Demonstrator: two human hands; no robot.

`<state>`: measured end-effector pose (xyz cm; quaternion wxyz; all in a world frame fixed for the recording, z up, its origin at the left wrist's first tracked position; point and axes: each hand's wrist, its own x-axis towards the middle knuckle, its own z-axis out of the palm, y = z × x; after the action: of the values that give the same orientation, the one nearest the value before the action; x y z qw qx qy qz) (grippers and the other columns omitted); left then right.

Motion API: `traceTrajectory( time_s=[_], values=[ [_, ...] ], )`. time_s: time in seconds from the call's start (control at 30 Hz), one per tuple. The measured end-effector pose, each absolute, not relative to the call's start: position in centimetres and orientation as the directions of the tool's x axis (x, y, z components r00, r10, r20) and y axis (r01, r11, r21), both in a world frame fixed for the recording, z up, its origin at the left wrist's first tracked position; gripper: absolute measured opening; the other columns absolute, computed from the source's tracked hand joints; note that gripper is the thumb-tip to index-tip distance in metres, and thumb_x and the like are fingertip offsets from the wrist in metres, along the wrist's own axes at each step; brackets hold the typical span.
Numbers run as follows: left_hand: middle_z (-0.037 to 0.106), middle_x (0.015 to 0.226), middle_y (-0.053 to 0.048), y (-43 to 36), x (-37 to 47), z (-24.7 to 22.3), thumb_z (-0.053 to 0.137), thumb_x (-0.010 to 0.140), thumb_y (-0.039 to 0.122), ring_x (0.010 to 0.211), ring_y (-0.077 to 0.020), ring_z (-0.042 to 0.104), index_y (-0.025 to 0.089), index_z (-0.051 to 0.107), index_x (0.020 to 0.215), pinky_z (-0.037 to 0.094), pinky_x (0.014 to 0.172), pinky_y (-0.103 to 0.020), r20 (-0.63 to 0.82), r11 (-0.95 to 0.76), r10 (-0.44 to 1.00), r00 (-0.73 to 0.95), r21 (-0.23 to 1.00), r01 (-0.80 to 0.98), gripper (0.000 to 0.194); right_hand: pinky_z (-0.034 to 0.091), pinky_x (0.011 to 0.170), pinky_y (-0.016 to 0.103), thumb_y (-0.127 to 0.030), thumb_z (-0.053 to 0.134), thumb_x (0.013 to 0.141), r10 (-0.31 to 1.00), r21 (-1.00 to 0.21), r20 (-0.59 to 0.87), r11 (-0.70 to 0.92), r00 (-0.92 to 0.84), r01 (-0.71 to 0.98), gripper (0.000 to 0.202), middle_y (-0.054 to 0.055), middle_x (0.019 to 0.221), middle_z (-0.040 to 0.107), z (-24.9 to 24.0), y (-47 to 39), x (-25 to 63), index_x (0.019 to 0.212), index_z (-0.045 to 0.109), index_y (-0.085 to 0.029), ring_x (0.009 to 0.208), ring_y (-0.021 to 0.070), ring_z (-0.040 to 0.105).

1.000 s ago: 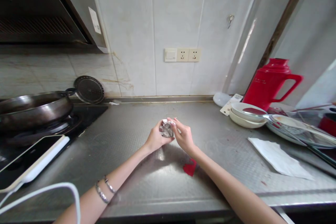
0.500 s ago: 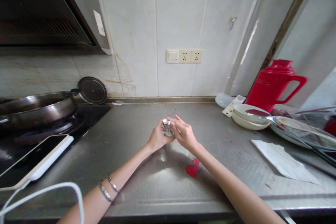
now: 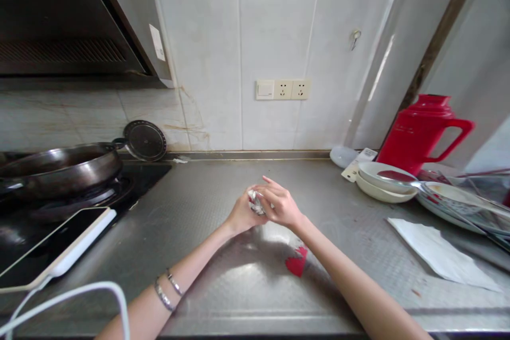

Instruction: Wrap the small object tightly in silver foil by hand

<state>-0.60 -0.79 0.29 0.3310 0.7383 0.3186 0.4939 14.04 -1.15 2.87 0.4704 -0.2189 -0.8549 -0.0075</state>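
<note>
Above the middle of the steel counter [image 3: 207, 202], both hands hold a small crumpled silvery wrapper [image 3: 254, 201], like foil or clear plastic. My left hand [image 3: 240, 214] cups it from below and the left. My right hand [image 3: 279, 204] closes over it from the right, fingers on its top. Most of the wrapper is hidden between the fingers. A small red scrap [image 3: 297, 264] lies on the counter under my right forearm.
A dark pan [image 3: 59, 167] sits on the stove at left, with a tablet [image 3: 51, 241] and white cable [image 3: 71, 297] nearby. At right stand a red jug [image 3: 422, 130], stacked white bowls [image 3: 382, 180], plates and a white paper sheet [image 3: 438, 252].
My right hand has closed further over the wrapper, hiding more of it. The view has shifted a little; the hands stay in about the same place.
</note>
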Motion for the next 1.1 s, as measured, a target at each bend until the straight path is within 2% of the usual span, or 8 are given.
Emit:
traceTrajectory(
  time_s=[0.13,0.27,0.33,0.5,0.6,0.73,0.87,1.1],
  values=[
    [0.064,0.112,-0.009,-1.1,-0.6,0.5,0.077,0.051,0.017,0.105,-0.0244,0.059,0.017,0.048,0.114,0.046,0.092,-0.036,0.5,-0.564,0.803,0.325,0.814,0.141,0.069,0.041,0.107,0.049,-0.02,0.042,0.091,0.3,-0.109,0.799,0.925,-0.521,0.365,0.023,0.005,0.094,0.073,2.9,-1.3,14.5,0.093,0.065,-0.022,0.093,0.0183,0.067],
    [0.065,0.105,-0.006,-1.8,-0.5,0.9,0.077,0.052,0.018,0.093,-0.0219,0.062,0.016,0.05,0.111,0.05,0.081,-0.032,0.421,-0.489,0.856,0.3,0.847,0.207,0.065,0.04,0.107,0.049,-0.019,0.039,0.092,0.376,-0.153,0.807,0.878,-0.455,0.454,0.026,0.005,0.09,0.072,2.8,-0.8,14.9,0.096,0.064,-0.022,0.083,0.0173,0.068],
    [0.066,0.099,-0.005,-2.0,-0.4,0.9,0.077,0.054,0.02,0.087,-0.0212,0.063,0.016,0.052,0.108,0.051,0.076,-0.032,0.398,-0.475,0.869,0.294,0.837,0.27,0.06,0.04,0.107,0.05,-0.019,0.038,0.092,0.399,-0.161,0.795,0.865,-0.457,0.475,0.027,0.006,0.093,0.072,2.7,-0.9,15.0,0.098,0.063,-0.022,0.084,0.0177,0.068],
    [0.065,0.108,-0.007,-1.6,-0.3,0.5,0.073,0.061,0.019,0.101,-0.0234,0.061,0.018,0.053,0.11,0.048,0.09,-0.035,0.519,-0.625,0.766,0.38,0.74,0.25,0.053,0.041,0.107,0.048,-0.018,0.039,0.092,0.306,-0.082,0.806,0.905,-0.506,0.417,0.025,0.007,0.098,0.072,2.6,-2.2,14.2,0.099,0.064,-0.02,0.099,0.0186,0.066],
    [0.065,0.11,-0.009,-1.2,-0.4,0.4,0.07,0.066,0.021,0.104,-0.023,0.06,0.017,0.051,0.112,0.046,0.094,-0.035,0.533,-0.626,0.762,0.368,0.753,0.204,0.05,0.041,0.107,0.048,-0.016,0.041,0.091,0.251,-0.041,0.812,0.925,-0.527,0.378,0.024,0.009,0.1,0.072,2.7,-2.8,13.6,0.098,0.063,-0.019,0.102,0.0191,0.065],
    [0.063,0.111,-0.007,-1.3,-0.4,0.5,0.073,0.061,0.018,0.102,-0.0226,0.06,0.017,0.053,0.112,0.048,0.09,-0.033,0.528,-0.602,0.777,0.343,0.783,0.156,0.054,0.041,0.106,0.049,-0.014,0.04,0.092,0.298,-0.123,0.843,0.917,-0.448,0.38,0.024,0.009,0.102,0.071,2.6,-2.1,13.8,0.102,0.062,-0.018,0.102,0.019,0.065],
    [0.064,0.112,-0.008,-1.7,-0.1,0.7,0.076,0.057,0.017,0.099,-0.0223,0.061,0.016,0.051,0.118,0.048,0.086,-0.032,0.469,-0.532,0.828,0.308,0.831,0.165,0.066,0.043,0.105,0.049,-0.014,0.04,0.092,0.359,-0.211,0.867,0.893,-0.346,0.398,0.024,0.006,0.098,0.072,2.4,-1.6,14.5,0.097,0.063,-0.02,0.096,0.0177,0.067],
    [0.065,0.105,-0.006,-1.9,-0.2,0.8,0.077,0.053,0.017,0.093,-0.0204,0.062,0.017,0.051,0.114,0.048,0.083,-0.029,0.503,-0.577,0.797,0.334,0.798,0.173,0.066,0.048,0.101,0.046,-0.012,0.043,0.09,0.25,-0.13,0.914,0.926,-0.319,0.353,0.021,0.003,0.073,0.069,2.5,-2.8,14.1,0.087,0.063,-0.019,0.079,0.017,0.068]
  ],
)
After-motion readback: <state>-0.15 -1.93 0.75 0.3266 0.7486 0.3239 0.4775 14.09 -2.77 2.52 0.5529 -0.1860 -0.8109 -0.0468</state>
